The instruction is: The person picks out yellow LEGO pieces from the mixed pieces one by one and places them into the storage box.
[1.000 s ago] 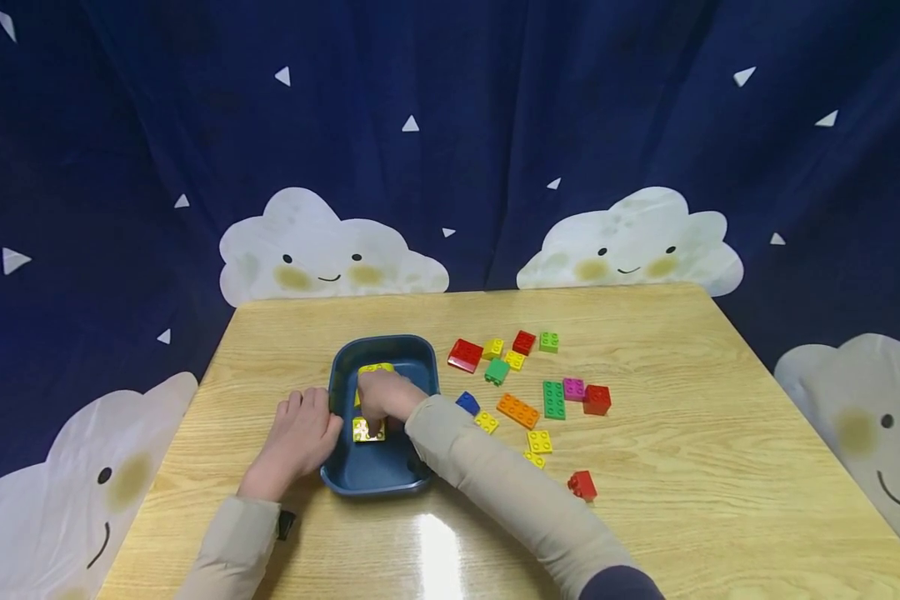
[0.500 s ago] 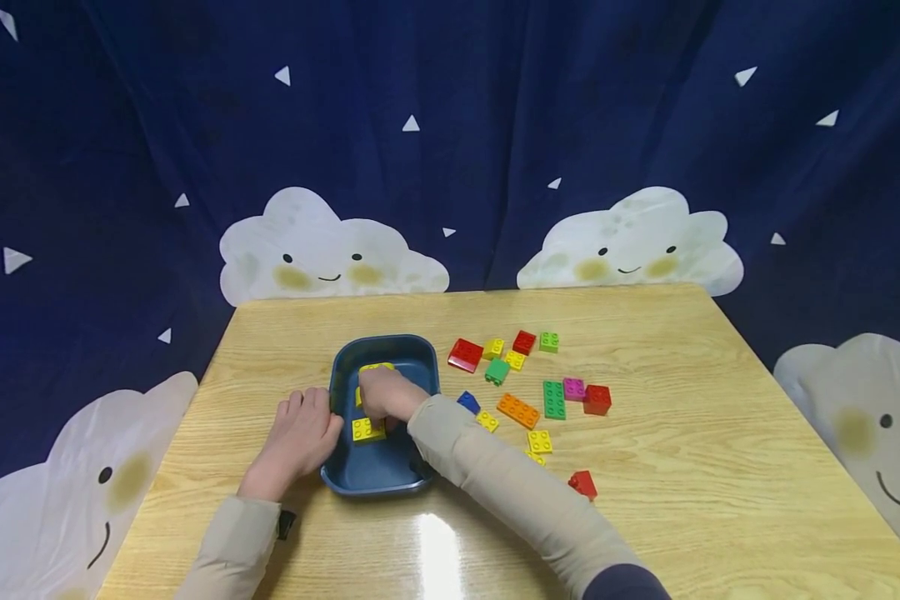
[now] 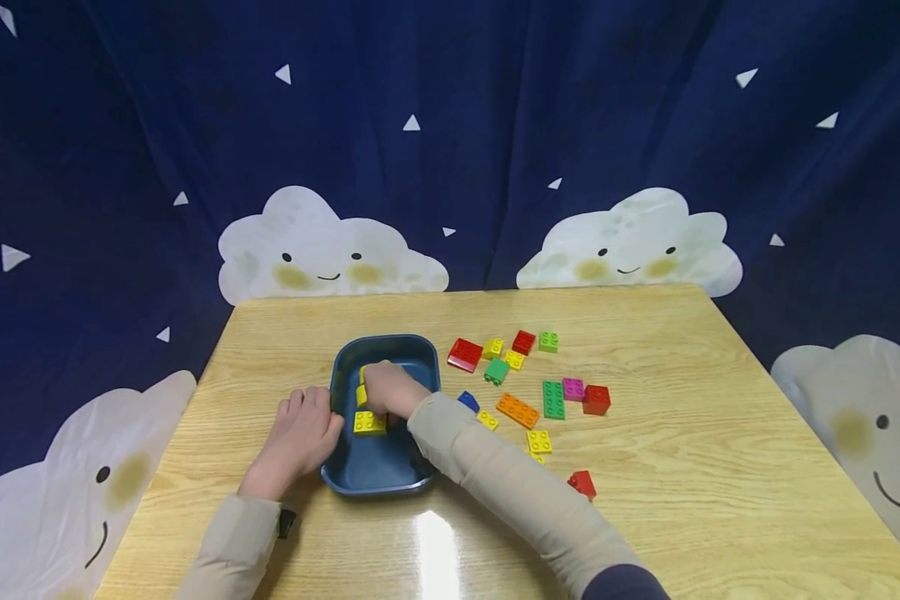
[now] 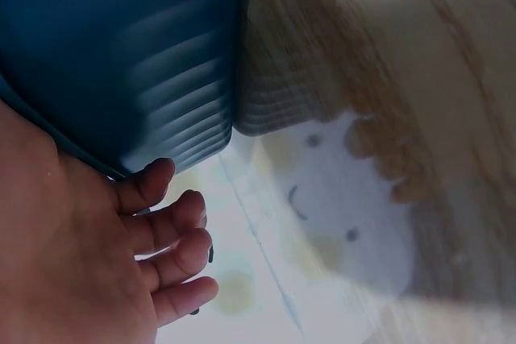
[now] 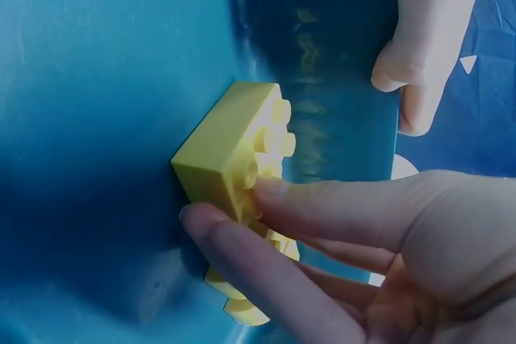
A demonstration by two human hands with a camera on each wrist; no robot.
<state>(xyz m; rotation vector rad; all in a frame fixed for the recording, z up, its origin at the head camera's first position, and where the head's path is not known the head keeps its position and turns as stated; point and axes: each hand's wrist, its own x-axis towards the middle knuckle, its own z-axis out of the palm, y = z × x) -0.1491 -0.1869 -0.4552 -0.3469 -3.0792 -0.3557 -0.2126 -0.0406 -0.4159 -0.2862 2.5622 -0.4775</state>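
A dark blue tray [image 3: 375, 490] stands on the table, with several yellow bricks in it. My right hand [image 3: 393, 390] reaches into it. Thumb and index finger [image 5: 234, 255] pinch one end of a studded yellow brick [image 5: 214, 142], the thumb against its studs and the index finger at its lower corner. More yellow pieces [image 5: 242, 300] show below that brick, partly hidden by the fingers; in the head view my hand covers much of them. My left hand [image 3: 307, 429] holds the tray's left rim, thumb over the edge and the other fingers [image 4: 181, 255] loosely bent outside the wall.
Loose bricks lie on the table right of the tray: a red one [image 3: 466, 355], a green one [image 3: 497, 372], a blue one [image 3: 468, 401], an orange one [image 3: 517, 411] and several others. A red brick [image 3: 582, 484] lies nearest the front. Behind hangs a navy curtain [image 3: 480, 125].
My right hand has shifted slightly toward the back of the tray. The near yellow brick has moved a little the same way. My left hand has stayed at the rim.
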